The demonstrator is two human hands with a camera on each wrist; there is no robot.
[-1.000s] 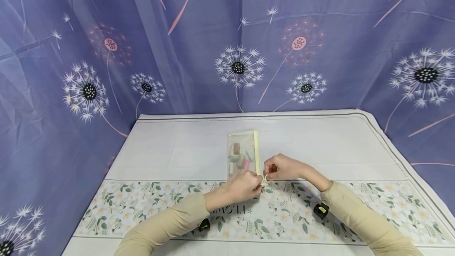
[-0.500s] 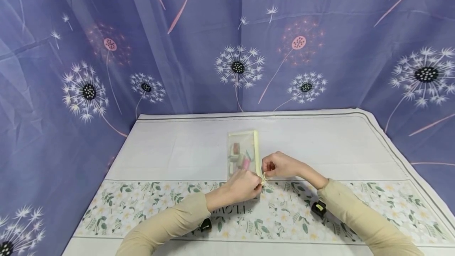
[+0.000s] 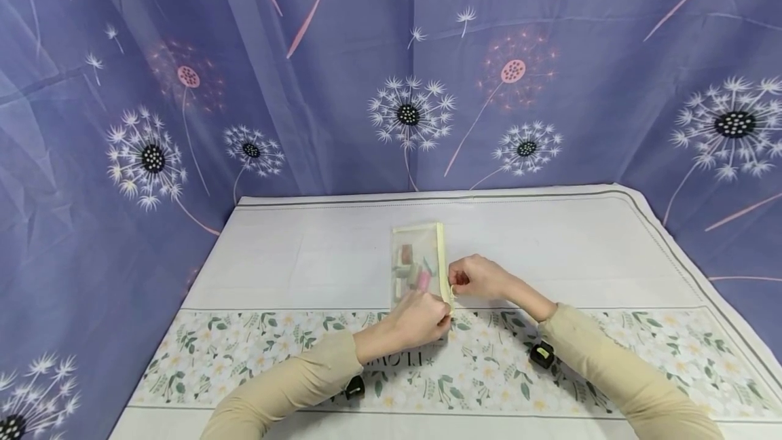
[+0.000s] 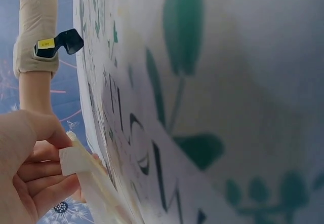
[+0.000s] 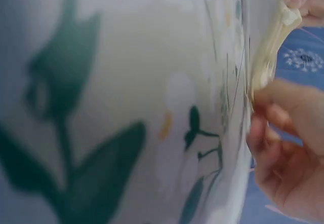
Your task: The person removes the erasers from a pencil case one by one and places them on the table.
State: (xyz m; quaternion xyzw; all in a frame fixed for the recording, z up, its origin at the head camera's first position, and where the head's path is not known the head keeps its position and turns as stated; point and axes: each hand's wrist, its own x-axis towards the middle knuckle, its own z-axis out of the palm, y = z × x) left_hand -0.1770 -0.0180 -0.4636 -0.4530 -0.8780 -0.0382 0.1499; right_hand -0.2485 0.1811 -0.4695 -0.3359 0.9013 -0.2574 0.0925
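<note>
A translucent zipper pouch point(image 3: 418, 240) with a pale yellow zipper edge point(image 3: 442, 257) lies on the table. Through its side show small items, among them a brown block point(image 3: 406, 254) and a pink piece point(image 3: 424, 281). My left hand point(image 3: 420, 314) pinches the pouch's near right corner, where a whitish tab point(image 4: 76, 160) shows between thumb and fingers in the left wrist view. At the zipper edge, a little farther up, my right hand point(image 3: 481, 277) pinches the yellow zipper pull; the right wrist view shows thumb and finger point(image 5: 273, 95) against the yellow strip point(image 5: 271, 51).
A white tablecloth point(image 3: 318, 243) with a floral band point(image 3: 244, 358) covers the table. Purple dandelion-print curtains point(image 3: 342, 73) stand along the back and sides. A black wrist device point(image 3: 542, 354) sits under the right sleeve, another point(image 3: 354, 386) under the left.
My right hand has moved away from me and slightly left along the zipper edge, drawing the pull with it. My left hand keeps its pinch on the near corner.
</note>
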